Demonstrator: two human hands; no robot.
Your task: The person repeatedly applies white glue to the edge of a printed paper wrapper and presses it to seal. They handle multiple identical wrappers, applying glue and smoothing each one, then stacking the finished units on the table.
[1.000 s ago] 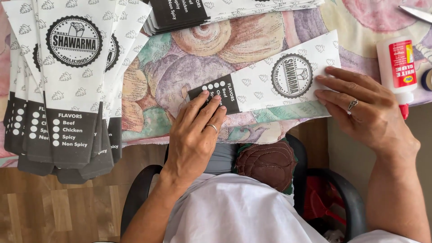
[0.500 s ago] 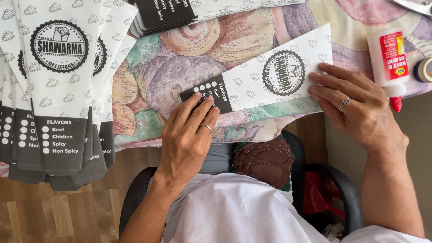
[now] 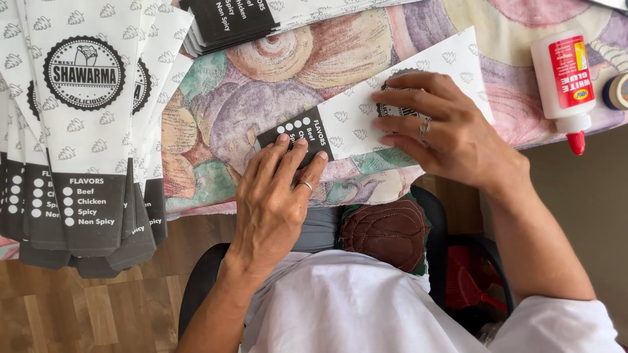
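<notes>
The left hand (image 3: pixel 275 196) lies flat, fingers straight and close together, and its fingertips (image 3: pixel 288 145) press the dark printed end of a white paper sleeve (image 3: pixel 353 114). Nothing is gripped; the fingers only bear down. The right hand (image 3: pixel 451 131) is spread, palm down, over the middle of the same sleeve, its fingers (image 3: pixel 405 98) splayed and covering most of the round dark emblem printed there. Again this is pressing, not pinching. Both hands seem placed to hold the sleeve flat and steady against the surface, perhaps to firm a fold or a seam, though no seam can be made out.

The sleeve lies slantwise on a cloth (image 3: pixel 222 104) with a large shell pattern, its dark end toward the person and its pale end pointing away to the right. Left of the sleeve, a fanned stack of finished sleeves (image 3: pixel 85 131) overhangs the cloth's near edge. Beyond the sleeve, at the top, a second pile (image 3: pixel 235 19) lies on its side, cut off by the frame. Right of the sleeve stands a white glue bottle (image 3: pixel 564 75) with a red tip pointing toward the person, and just beside it a roll of tape (image 3: pixel 618 91), half out of view.

The sleeve's underside and far edge under the right palm are hidden. The person's lap and a dark chair (image 3: pixel 203 281) fill the space below the cloth.
</notes>
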